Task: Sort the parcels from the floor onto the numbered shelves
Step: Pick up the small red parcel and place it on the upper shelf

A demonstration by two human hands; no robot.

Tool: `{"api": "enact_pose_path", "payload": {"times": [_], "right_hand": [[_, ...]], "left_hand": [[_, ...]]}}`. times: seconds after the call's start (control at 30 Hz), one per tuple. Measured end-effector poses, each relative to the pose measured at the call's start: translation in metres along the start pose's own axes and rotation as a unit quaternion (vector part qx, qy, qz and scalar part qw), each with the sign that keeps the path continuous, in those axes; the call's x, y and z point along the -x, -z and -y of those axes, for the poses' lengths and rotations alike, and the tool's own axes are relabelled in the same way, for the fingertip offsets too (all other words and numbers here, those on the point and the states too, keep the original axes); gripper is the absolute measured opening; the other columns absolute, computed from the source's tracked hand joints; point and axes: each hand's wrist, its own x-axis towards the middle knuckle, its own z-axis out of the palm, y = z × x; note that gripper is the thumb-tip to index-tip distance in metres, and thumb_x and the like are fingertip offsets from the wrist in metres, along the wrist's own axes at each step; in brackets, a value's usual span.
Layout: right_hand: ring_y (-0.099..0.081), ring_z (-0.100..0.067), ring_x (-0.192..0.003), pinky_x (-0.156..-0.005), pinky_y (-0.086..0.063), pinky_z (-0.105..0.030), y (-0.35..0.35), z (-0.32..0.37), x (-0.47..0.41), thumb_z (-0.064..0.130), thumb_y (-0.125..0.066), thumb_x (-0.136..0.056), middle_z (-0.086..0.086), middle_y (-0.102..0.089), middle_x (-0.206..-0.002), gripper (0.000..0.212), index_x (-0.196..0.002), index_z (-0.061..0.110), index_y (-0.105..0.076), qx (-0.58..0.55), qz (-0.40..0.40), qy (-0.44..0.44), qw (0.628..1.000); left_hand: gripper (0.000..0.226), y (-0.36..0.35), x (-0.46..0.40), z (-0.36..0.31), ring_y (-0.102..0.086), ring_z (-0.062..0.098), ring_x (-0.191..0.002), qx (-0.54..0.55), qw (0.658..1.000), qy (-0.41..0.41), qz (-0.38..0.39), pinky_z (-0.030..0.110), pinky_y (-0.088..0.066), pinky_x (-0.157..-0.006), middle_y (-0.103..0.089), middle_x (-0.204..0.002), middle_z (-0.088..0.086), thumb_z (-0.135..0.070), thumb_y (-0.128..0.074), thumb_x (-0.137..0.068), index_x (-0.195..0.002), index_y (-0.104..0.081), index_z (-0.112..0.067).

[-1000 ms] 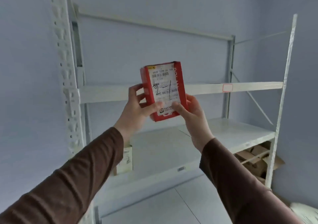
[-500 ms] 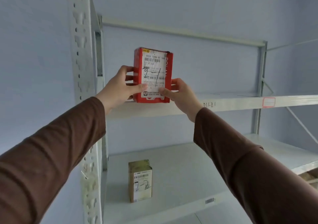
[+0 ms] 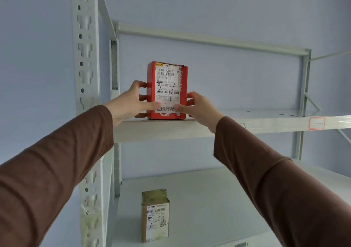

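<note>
A red parcel [image 3: 167, 79] with a white label marked "2-1" stands upright on the upper shelf [image 3: 247, 125], near its left end. My left hand [image 3: 133, 100] grips its left side, thumb across the lower front. My right hand [image 3: 199, 106] grips its right side, thumb on the label's bottom edge. The parcel's base rests on the shelf board.
A brown cardboard parcel [image 3: 155, 214] marked "2-2" stands on the lower shelf [image 3: 218, 199]. The perforated white upright post [image 3: 86, 76] rises at the left. A red-bordered blank tag [image 3: 316, 123] sits on the upper shelf's front edge. A top rail [image 3: 209, 38] runs above.
Both hands carried the red parcel up and forward, from mid-air in front of the rack to resting on the upper shelf. The view has moved closer and left.
</note>
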Motion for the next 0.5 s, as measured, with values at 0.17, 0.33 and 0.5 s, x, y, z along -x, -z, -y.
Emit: {"api": "enact_pose_path", "payload": {"times": [0.17,0.33,0.5], "right_hand": [[-0.065,-0.021,-0.114,-0.102,-0.055,-0.043,0.002,-0.005,-0.009,0.05,-0.078,-0.085,0.002,-0.065,-0.132,0.081,-0.151,0.02,-0.042,0.026,0.011,-0.006,1.0],[-0.07,-0.018,-0.101,-0.094,-0.059,-0.04,0.002,-0.003,-0.02,0.04,-0.078,-0.088,0.003,-0.071,-0.114,0.068,-0.144,0.017,-0.048,0.05,0.036,0.008,0.998],[-0.07,-0.02,-0.103,-0.096,-0.059,-0.042,-0.005,-0.008,-0.046,0.039,-0.079,-0.088,0.0,-0.07,-0.122,0.067,-0.142,0.016,-0.049,0.081,0.049,-0.008,0.995]], "left_hand": [[0.096,0.001,-0.002,0.006,-0.056,0.021,-0.122,-0.059,0.998,-0.005,-0.022,0.031,-0.058,-0.081,-0.048,-0.145,0.001,-0.039,-0.086,-0.078,-0.153,-0.027,-0.03],[0.085,-0.002,-0.013,0.006,-0.065,0.012,-0.099,-0.082,0.996,-0.003,-0.018,0.025,-0.059,-0.069,-0.06,-0.117,-0.003,-0.029,-0.085,-0.083,-0.149,-0.032,-0.027],[0.084,-0.004,-0.031,0.007,-0.068,0.018,-0.099,-0.092,0.995,0.026,-0.008,0.033,-0.062,-0.081,-0.064,-0.113,0.0,-0.024,-0.082,-0.086,-0.151,-0.029,-0.022]]}}
